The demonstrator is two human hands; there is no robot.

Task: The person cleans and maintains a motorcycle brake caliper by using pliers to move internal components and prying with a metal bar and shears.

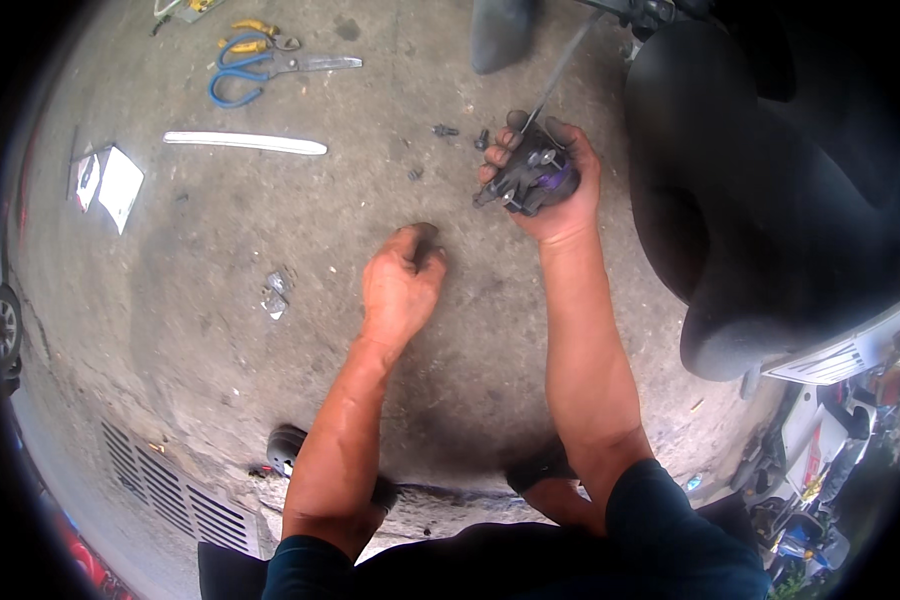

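Observation:
My right hand [571, 185] is wrapped round a dark brake caliper [532, 180] with a purple patch and small metal pins. A thin hose [562, 72] runs up from the caliper toward the motorbike. Lower and to the left, my left hand [406, 275] hovers over the concrete with its blackened fingers curled together. Whatever they pinch, if anything, is hidden. Close to the caliper, small dark bolts [445, 130] lie on the ground, with another small dark piece [415, 174] below them.
Blue-handled scissors [285, 65] and yellow-handled pliers [257, 28] lie at the far left. Below them are a white strip [245, 142] and an opened white packet [120, 185]. The black motorbike bodywork [730, 190] fills the right side. A drain grate [175, 490] is at lower left.

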